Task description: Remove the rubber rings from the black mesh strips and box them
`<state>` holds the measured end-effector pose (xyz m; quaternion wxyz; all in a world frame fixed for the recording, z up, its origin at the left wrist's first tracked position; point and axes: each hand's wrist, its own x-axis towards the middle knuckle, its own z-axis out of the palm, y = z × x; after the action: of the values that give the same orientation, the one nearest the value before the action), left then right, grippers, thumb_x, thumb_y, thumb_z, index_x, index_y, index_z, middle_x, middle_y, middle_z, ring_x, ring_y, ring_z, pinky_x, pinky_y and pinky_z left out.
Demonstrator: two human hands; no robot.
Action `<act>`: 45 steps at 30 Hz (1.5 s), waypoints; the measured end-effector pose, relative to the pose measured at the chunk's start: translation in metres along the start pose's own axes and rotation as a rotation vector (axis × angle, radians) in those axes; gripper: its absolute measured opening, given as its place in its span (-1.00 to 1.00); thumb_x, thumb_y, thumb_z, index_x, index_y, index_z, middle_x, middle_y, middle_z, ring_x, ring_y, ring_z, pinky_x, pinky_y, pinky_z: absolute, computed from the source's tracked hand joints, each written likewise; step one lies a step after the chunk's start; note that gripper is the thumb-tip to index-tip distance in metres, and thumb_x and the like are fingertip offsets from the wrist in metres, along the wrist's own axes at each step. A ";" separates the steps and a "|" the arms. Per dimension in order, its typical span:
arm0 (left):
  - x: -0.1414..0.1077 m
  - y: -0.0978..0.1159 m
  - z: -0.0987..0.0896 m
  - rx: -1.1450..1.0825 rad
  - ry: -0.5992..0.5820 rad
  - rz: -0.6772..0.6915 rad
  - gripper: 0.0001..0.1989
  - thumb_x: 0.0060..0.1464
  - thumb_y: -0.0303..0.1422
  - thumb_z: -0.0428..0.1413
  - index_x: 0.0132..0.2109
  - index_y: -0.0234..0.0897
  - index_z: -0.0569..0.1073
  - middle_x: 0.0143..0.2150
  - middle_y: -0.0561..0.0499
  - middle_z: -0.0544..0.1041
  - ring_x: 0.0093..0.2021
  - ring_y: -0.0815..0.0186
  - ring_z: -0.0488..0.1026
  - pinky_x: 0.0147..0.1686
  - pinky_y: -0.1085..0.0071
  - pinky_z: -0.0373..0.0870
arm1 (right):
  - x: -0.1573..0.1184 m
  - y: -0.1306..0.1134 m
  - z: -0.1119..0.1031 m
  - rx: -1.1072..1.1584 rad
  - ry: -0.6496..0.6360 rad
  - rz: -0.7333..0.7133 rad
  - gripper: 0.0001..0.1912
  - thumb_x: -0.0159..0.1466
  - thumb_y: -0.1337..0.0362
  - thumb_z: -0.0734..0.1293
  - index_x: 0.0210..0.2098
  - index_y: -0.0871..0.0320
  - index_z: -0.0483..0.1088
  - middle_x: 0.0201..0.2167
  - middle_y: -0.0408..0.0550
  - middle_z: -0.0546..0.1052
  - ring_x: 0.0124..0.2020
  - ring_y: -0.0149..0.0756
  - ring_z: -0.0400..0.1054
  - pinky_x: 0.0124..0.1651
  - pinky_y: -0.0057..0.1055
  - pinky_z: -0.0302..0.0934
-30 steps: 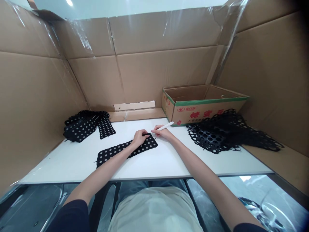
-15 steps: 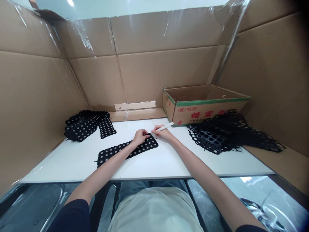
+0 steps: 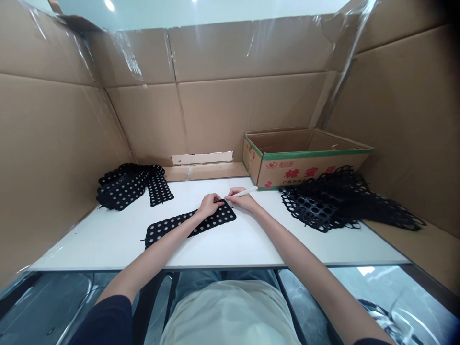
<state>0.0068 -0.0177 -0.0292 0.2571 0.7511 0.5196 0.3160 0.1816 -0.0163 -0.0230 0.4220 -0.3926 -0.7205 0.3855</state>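
A black fabric strip with rows of round holes (image 3: 224, 218) lies slantwise on the white table. At its far right end, my left hand (image 3: 209, 205) pinches the upper edge. My right hand (image 3: 242, 199) is closed round a slim white pen-like tool (image 3: 247, 190), whose tip points left at the same corner of the strip. The tip itself is too small to make out. My left forearm crosses over the strip and covers part of its middle. Short loose threads stick out at the strip's ends.
A heap of similar black perforated strips (image 3: 124, 189) lies at the back left. To the right is a pile of black mesh with larger holes (image 3: 323, 211), in front of an open cardboard box with green edges (image 3: 273, 175). Tall cardboard walls (image 3: 215, 110) enclose the white table (image 3: 230, 251).
The view has shifted very slightly. The white tool in my right hand lies a little flatter than before; both hands stay at the same corner of the strip.
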 end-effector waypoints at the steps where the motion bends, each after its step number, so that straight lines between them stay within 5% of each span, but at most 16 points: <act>1: -0.001 0.000 0.001 0.019 0.008 0.009 -0.93 -0.07 -0.39 0.12 -0.39 -0.32 0.43 -0.42 0.02 0.49 -0.35 0.32 0.41 -0.28 0.41 0.30 | -0.001 -0.003 0.000 -0.050 -0.017 -0.024 -0.78 0.03 0.17 0.33 -0.58 0.20 0.31 -0.71 -0.20 0.32 -0.63 -0.45 0.17 -0.53 -0.50 0.01; 9: -0.007 0.005 0.007 0.137 0.044 0.055 -0.90 0.01 -0.41 0.04 -0.32 -0.31 0.43 -0.33 -0.04 0.49 -0.29 0.27 0.40 -0.26 0.38 0.28 | -0.003 -0.019 0.002 -0.306 -0.054 -0.139 -0.76 0.08 0.22 0.24 -0.65 0.19 0.21 -0.67 -0.19 0.26 -0.57 -0.45 0.09 -0.49 -0.49 -0.07; 22: -0.004 -0.003 0.012 0.140 0.055 0.033 -0.87 0.00 -0.43 0.02 -0.29 -0.31 0.44 -0.28 -0.04 0.50 -0.25 0.28 0.40 -0.22 0.39 0.28 | 0.002 -0.008 0.010 -0.061 -0.051 0.125 -0.85 -0.04 0.34 0.21 -0.67 0.17 0.11 -0.76 -0.28 0.14 -0.68 -0.51 0.00 -0.59 -0.51 -0.16; 30: -0.003 0.001 0.012 0.137 0.043 0.025 -0.87 -0.01 -0.42 0.03 -0.30 -0.31 0.45 -0.29 -0.04 0.50 -0.25 0.28 0.39 -0.23 0.40 0.27 | 0.004 -0.007 0.013 0.024 -0.005 0.138 -0.77 -0.13 0.40 0.18 -0.76 0.16 -0.03 -0.79 -0.31 0.00 -0.70 -0.55 -0.13 -0.60 -0.51 -0.26; 35: -0.003 0.002 0.010 0.054 0.031 0.009 -0.91 -0.03 -0.43 0.06 -0.34 -0.32 0.44 -0.35 -0.02 0.50 -0.31 0.31 0.40 -0.26 0.41 0.29 | 0.004 -0.002 0.013 -0.098 -0.004 0.096 -0.79 -0.07 0.34 0.18 -0.72 0.16 0.00 -0.75 -0.28 0.05 -0.66 -0.51 -0.07 -0.57 -0.51 -0.20; 38: -0.002 0.004 0.004 -0.021 -0.002 0.042 -0.91 -0.03 -0.39 0.07 -0.35 -0.33 0.43 -0.40 0.00 0.49 -0.36 0.33 0.41 -0.27 0.42 0.30 | 0.002 -0.011 0.008 -0.383 0.015 -0.012 -0.80 0.02 0.30 0.17 -0.68 0.17 0.09 -0.70 -0.23 0.17 -0.59 -0.46 0.04 -0.51 -0.51 -0.15; 41: -0.001 0.009 -0.007 -0.036 0.114 0.104 -0.88 0.00 -0.37 0.05 -0.30 -0.32 0.41 -0.32 -0.02 0.49 -0.30 0.34 0.41 -0.24 0.43 0.30 | -0.001 -0.029 -0.009 -0.771 0.118 -0.102 -0.80 0.12 0.25 0.16 -0.60 0.17 0.21 -0.64 -0.15 0.30 -0.54 -0.40 0.11 -0.48 -0.48 -0.16; 45: -0.001 0.010 -0.024 0.123 0.307 0.129 -0.88 0.03 -0.42 0.01 -0.24 -0.30 0.38 -0.24 -0.05 0.46 -0.20 0.30 0.37 -0.14 0.38 0.26 | -0.011 -0.045 -0.049 -1.088 0.575 0.032 -0.76 0.20 0.25 0.10 -0.45 0.21 0.33 -0.56 0.00 0.39 -0.50 -0.34 0.21 -0.45 -0.46 -0.16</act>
<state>-0.0048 -0.0201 -0.0064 0.1075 0.7400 0.5219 0.4104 0.2188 -0.0327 0.0304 0.3330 -0.6507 -0.6652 -0.1524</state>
